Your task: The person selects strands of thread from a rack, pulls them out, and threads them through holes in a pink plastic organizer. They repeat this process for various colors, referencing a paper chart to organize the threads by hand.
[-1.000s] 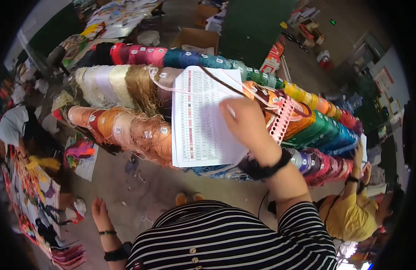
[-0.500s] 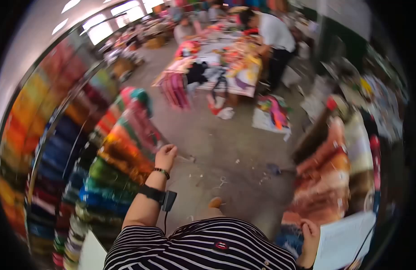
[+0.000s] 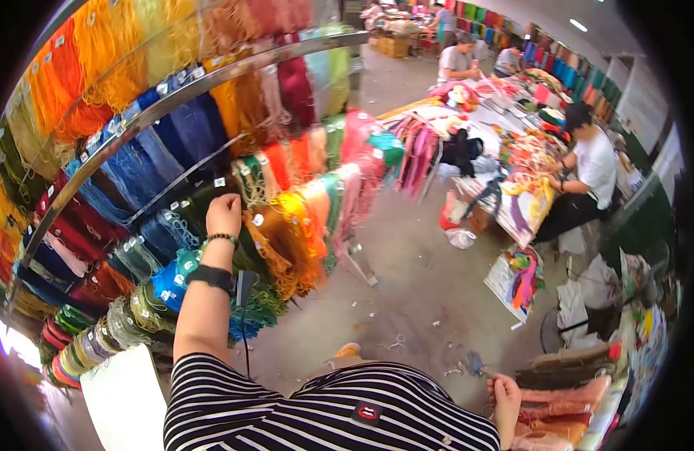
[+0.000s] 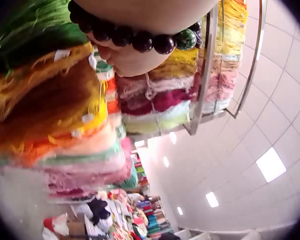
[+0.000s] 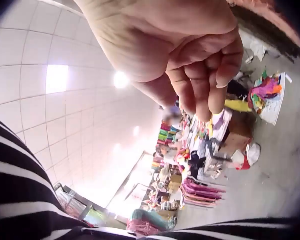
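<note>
My left hand (image 3: 224, 216), with a beaded bracelet (image 4: 140, 41) at the wrist, is raised in front of hanging skeins of yarn. Dark olive skeins (image 3: 245, 244) lie right beside it, and orange and yellow skeins (image 3: 290, 218) hang to its right. Nothing shows in its fingers, which are loosely bent and partly hidden in the left wrist view. My right hand (image 3: 505, 397) hangs low near the salmon-pink yarn (image 3: 561, 402). Seen from the right wrist, that hand (image 5: 190, 55) is palm-on, with relaxed, slightly curled fingers and nothing in them.
A curved metal rail (image 3: 166, 94) crosses the rack above my left arm. A white panel (image 3: 125, 398) stands at the lower left. Ahead, a table (image 3: 474, 184) bears heaped colourful yarn, and a person in a white shirt (image 3: 595, 165) leans over it. Scraps lie on the floor (image 3: 407, 301).
The view has turned left from the yarn rolls and printed sheet to the skein rack. My right hand has left the paper and lowered. My left hand has risen towards the skeins.
</note>
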`<action>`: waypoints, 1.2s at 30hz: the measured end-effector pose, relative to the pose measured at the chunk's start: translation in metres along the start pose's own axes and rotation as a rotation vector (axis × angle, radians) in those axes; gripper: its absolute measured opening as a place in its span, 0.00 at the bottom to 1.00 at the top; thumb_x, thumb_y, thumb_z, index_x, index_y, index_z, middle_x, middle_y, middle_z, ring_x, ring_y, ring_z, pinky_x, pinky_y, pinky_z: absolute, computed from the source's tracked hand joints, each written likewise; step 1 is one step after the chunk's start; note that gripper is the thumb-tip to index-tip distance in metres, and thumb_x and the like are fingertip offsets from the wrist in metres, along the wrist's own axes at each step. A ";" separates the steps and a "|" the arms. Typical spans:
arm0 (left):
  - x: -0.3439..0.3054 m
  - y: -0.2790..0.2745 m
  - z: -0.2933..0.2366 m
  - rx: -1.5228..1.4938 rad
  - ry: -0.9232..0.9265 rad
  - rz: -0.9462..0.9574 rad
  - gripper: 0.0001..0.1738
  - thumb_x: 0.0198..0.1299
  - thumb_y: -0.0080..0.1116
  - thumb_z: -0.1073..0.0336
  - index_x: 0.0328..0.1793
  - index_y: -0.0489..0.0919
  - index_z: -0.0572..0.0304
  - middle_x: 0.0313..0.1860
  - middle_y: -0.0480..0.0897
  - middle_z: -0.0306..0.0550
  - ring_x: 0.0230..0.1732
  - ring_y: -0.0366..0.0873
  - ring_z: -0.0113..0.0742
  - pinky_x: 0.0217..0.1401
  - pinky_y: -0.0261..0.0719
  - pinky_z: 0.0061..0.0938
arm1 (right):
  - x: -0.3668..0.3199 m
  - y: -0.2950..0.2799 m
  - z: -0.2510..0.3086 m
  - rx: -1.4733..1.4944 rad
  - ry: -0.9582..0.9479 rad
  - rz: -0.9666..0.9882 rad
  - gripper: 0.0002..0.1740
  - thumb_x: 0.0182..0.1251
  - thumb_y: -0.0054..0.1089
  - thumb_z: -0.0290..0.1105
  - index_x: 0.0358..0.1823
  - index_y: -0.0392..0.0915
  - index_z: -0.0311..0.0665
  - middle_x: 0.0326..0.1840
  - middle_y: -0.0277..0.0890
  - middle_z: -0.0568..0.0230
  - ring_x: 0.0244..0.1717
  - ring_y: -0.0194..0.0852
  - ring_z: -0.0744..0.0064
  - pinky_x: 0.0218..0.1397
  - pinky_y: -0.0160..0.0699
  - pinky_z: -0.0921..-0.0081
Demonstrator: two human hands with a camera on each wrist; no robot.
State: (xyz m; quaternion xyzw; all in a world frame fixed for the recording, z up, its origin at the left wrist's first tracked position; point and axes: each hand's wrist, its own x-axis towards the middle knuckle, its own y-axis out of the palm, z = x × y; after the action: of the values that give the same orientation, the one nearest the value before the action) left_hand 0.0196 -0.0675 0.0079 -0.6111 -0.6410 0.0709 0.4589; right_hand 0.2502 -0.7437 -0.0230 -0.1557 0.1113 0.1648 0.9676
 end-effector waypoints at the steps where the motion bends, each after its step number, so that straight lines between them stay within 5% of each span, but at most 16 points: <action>1: 0.018 0.004 0.013 0.016 0.012 0.027 0.10 0.58 0.58 0.60 0.39 0.86 0.54 0.36 0.83 0.53 0.41 0.80 0.51 0.46 0.78 0.39 | 0.018 0.021 0.018 -0.039 -0.001 0.039 0.11 0.70 0.55 0.32 0.47 0.78 0.33 0.36 0.82 0.67 0.34 0.77 0.82 0.34 0.69 0.85; 7: 0.074 0.022 0.015 0.141 0.005 0.166 0.13 0.57 0.58 0.57 0.38 0.86 0.57 0.36 0.84 0.56 0.39 0.82 0.54 0.43 0.79 0.37 | 0.080 0.116 0.089 -0.097 -0.062 0.224 0.12 0.70 0.54 0.28 0.49 0.77 0.27 0.39 0.82 0.60 0.40 0.79 0.75 0.46 0.76 0.80; 12: 0.082 0.042 0.034 0.230 -0.061 0.249 0.14 0.56 0.59 0.53 0.38 0.87 0.52 0.36 0.84 0.53 0.40 0.82 0.53 0.44 0.80 0.39 | 0.098 0.152 0.096 -0.126 -0.011 0.282 0.12 0.70 0.55 0.29 0.49 0.77 0.29 0.39 0.82 0.61 0.40 0.79 0.75 0.44 0.75 0.81; 20: 0.083 0.048 0.033 0.098 -0.152 0.203 0.14 0.56 0.61 0.54 0.36 0.87 0.55 0.33 0.84 0.53 0.36 0.83 0.51 0.40 0.79 0.38 | 0.110 0.170 0.090 -0.151 0.022 0.293 0.13 0.70 0.55 0.32 0.50 0.78 0.32 0.39 0.84 0.63 0.37 0.79 0.78 0.37 0.70 0.83; 23: 0.083 0.040 0.037 -0.040 -0.117 0.253 0.13 0.57 0.62 0.60 0.36 0.86 0.62 0.28 0.85 0.48 0.30 0.83 0.39 0.36 0.77 0.30 | 0.106 0.172 0.090 -0.152 0.029 0.277 0.13 0.70 0.55 0.32 0.49 0.78 0.33 0.39 0.84 0.64 0.37 0.79 0.78 0.37 0.70 0.83; 26: 0.082 0.031 0.035 -0.109 -0.146 0.237 0.12 0.56 0.62 0.60 0.34 0.86 0.61 0.27 0.84 0.49 0.29 0.82 0.42 0.34 0.76 0.33 | 0.105 0.169 0.086 -0.150 0.025 0.269 0.12 0.70 0.55 0.32 0.49 0.79 0.34 0.39 0.83 0.65 0.37 0.78 0.79 0.37 0.69 0.83; 31: 0.077 0.032 0.043 -0.276 -0.282 0.258 0.12 0.61 0.61 0.62 0.38 0.85 0.65 0.25 0.83 0.40 0.23 0.76 0.25 0.28 0.74 0.23 | 0.105 0.163 0.078 -0.137 0.020 0.255 0.12 0.70 0.55 0.33 0.48 0.79 0.34 0.39 0.83 0.65 0.37 0.78 0.79 0.36 0.69 0.83; 36: 0.075 0.035 0.050 -0.349 -0.229 0.160 0.11 0.60 0.62 0.63 0.37 0.85 0.66 0.26 0.84 0.41 0.24 0.76 0.25 0.28 0.74 0.22 | 0.102 0.164 0.079 -0.151 0.039 0.252 0.12 0.70 0.55 0.33 0.49 0.79 0.35 0.39 0.83 0.66 0.37 0.78 0.80 0.36 0.68 0.83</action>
State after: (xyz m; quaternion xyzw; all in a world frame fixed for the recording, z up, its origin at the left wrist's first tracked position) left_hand 0.0234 0.0279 -0.0058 -0.7183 -0.6408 0.0642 0.2631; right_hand 0.2992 -0.5411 -0.0201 -0.2161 0.1359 0.2901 0.9223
